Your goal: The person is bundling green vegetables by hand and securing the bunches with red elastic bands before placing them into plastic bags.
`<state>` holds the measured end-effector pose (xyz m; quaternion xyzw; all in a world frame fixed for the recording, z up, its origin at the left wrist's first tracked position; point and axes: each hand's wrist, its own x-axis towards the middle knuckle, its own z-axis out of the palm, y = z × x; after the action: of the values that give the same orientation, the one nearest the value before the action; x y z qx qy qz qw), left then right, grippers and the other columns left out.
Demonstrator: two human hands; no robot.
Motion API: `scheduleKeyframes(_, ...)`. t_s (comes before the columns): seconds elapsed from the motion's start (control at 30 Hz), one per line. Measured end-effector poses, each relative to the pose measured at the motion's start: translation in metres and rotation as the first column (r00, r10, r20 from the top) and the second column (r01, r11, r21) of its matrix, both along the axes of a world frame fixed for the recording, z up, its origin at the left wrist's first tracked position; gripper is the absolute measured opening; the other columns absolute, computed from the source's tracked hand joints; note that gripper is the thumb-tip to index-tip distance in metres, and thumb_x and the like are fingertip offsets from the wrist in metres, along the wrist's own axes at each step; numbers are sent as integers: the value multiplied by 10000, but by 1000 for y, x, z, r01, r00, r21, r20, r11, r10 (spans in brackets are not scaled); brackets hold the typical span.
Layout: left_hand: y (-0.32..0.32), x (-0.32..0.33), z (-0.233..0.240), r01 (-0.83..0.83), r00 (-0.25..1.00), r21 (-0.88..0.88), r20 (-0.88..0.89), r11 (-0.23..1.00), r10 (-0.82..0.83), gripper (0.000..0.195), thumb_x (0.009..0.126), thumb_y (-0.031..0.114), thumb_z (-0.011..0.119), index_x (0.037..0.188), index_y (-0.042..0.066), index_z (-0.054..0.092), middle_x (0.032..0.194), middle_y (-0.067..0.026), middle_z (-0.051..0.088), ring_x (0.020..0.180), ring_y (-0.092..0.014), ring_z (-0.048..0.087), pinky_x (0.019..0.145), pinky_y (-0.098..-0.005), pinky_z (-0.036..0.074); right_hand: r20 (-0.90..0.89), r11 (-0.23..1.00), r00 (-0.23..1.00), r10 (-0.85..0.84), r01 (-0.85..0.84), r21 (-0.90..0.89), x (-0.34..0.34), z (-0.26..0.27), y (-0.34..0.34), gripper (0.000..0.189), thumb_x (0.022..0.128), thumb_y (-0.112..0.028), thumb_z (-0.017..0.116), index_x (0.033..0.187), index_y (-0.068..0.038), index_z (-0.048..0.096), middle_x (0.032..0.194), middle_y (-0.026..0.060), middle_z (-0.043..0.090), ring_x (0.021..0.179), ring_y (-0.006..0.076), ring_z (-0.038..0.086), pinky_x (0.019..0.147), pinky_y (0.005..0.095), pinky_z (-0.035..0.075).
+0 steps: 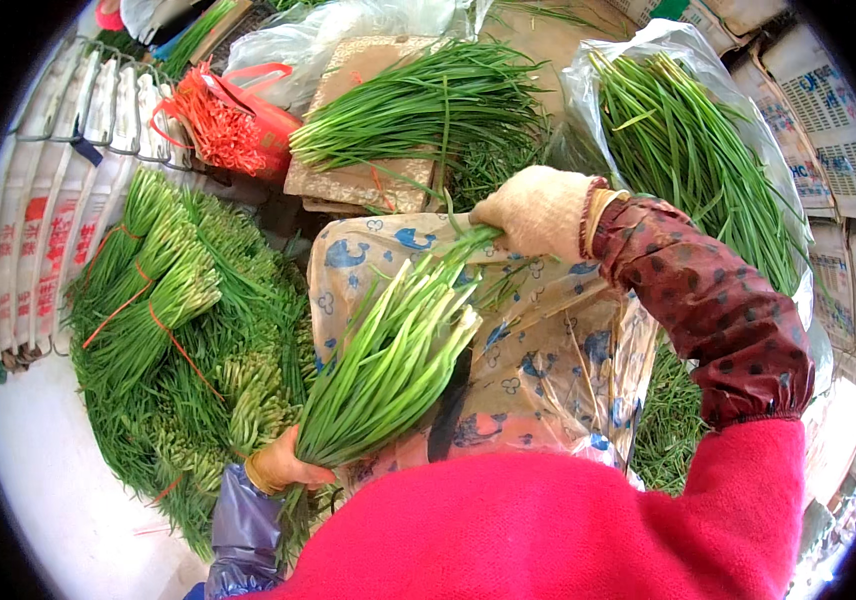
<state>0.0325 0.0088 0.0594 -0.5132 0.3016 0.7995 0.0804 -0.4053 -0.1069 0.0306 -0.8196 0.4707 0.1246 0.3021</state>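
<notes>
A loose bundle of garlic chives (pixel 390 360) lies aslant before me, its pale cut ends fanned towards the upper right. My left hand (pixel 287 461) grips the leafy end of it, low in the view. Over its far end, my right hand (pixel 536 210), in a cream knitted glove, pinches a small tuft of green stems or leaves (pixel 479 238). Whether that tuft is still among the bundle's stems I cannot tell. Under both spreads a plastic apron (pixel 548 360) with blue whale prints, covering my lap.
Tied chive bunches (pixel 172 315) are heaped on the left. Ahead, loose chives (pixel 428 105) lie on a cardboard stack (pixel 360 180), beside a red bag of ties (pixel 225 127). A plastic bag of chives (pixel 690 150) stands right, near printed sacks (pixel 825 127). Scraps (pixel 664 427) lie beside my lap.
</notes>
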Motion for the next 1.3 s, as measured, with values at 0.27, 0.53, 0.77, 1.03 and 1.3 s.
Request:
scheduleKeyframes(0.27, 2, -26, -1, -143, 986, -153, -104, 978, 128, 719, 697, 96, 871, 1314, 66, 502, 949, -40, 681, 601, -107, 564, 502, -276, 445, 131, 968, 985, -109, 135, -213, -6, -11, -35, 310, 841, -236, 640, 1135, -141, 667, 894, 181, 689, 860, 385, 655, 766, 462, 527)
scheduleKeyframes(0.53, 13, -23, 3, -207, 978, -185, -47, 961, 202, 696, 684, 57, 867, 1297, 54, 536, 973, -21, 686, 623, -91, 569, 517, -246, 431, 22, 925, 982, -185, 182, -333, -40, -42, -63, 332, 833, -236, 662, 1155, -161, 634, 930, 169, 690, 900, 375, 659, 775, 456, 530)
scheduleKeyframes(0.77, 33, -3, -10, -233, 972, -118, 7, 965, 235, 683, 733, -31, 800, 1350, 12, 510, 1287, -57, 612, 1148, -157, 565, 1004, -323, 423, -385, 933, 903, -192, 47, -356, -68, -49, -69, 622, 727, -261, 748, 1295, -88, 564, 1305, 183, 575, 1071, 361, 625, 902, 431, 516)
scheduleKeyframes(1.03, 25, -16, -18, -65, 994, -511, 39, 857, 98, 551, 768, -40, 729, 1292, 16, 566, 1201, -52, 654, 1071, -146, 599, 951, -312, 463, 233, 936, 928, -290, 223, 274, 61, -20, -25, 641, 810, -212, 639, 1410, -67, 466, 1109, 207, 685, 1033, 309, 661, 895, 355, 509)
scheduleKeyframes(1.3, 24, -41, -22, -5, 984, -709, 122, 705, 129, 297, 848, -29, 616, 1140, -2, 664, 1102, -41, 694, 1026, -114, 601, 897, -283, 478, 512, 398, 59, -857, 706, 585, 7, -30, -29, 313, 870, -104, 558, 1155, -67, 681, 821, 49, 672, 693, 152, 611, 692, 296, 508)
